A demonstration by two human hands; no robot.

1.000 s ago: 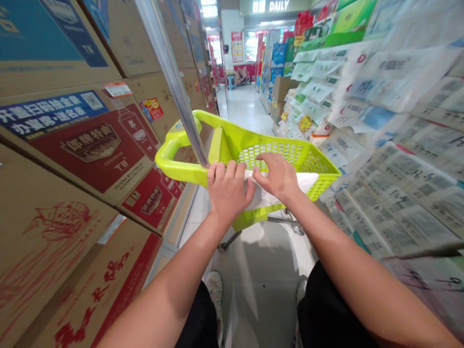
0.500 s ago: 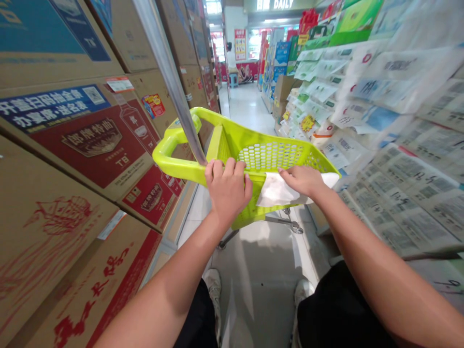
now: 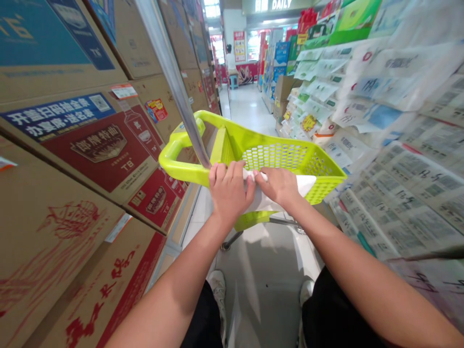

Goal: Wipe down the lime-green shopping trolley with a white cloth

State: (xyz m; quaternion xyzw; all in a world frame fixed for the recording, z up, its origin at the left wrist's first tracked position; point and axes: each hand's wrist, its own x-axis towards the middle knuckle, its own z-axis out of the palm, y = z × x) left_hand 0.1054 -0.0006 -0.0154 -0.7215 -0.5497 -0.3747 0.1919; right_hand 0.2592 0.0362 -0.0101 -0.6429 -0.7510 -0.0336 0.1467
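Right grip [image 3: 280,186] holds cloth [image 3: 306,184] against perforated basket [image 3: 277,153].

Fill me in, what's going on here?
A person stands behind a lime-green cart in a store aisle, both bare hands at its near rim. The left hand grips the rim beside the metal pole. The right hand, close by, holds a white cloth draped over that rim. Stacked cardboard boxes line the left side, wrapped packs the right.
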